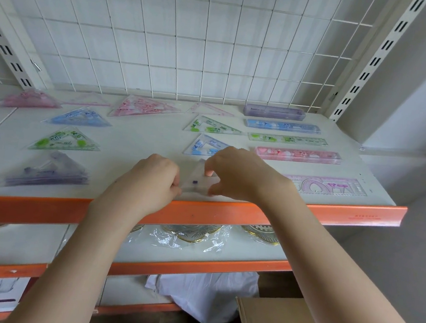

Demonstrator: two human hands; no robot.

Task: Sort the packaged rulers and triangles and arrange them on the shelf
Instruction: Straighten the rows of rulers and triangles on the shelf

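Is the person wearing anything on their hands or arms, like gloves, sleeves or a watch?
No. The left hand and the right hand are both bare, with no gloves and no rings that I can make out. Both forearms are uncovered as far as the picture shows them, so no sleeve edge appears, and neither wrist carries a watch or bracelet.

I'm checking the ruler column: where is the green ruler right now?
In the head view, the green ruler lies flat on the right side of the top shelf, between the blue ruler behind it and the pink ruler in front.
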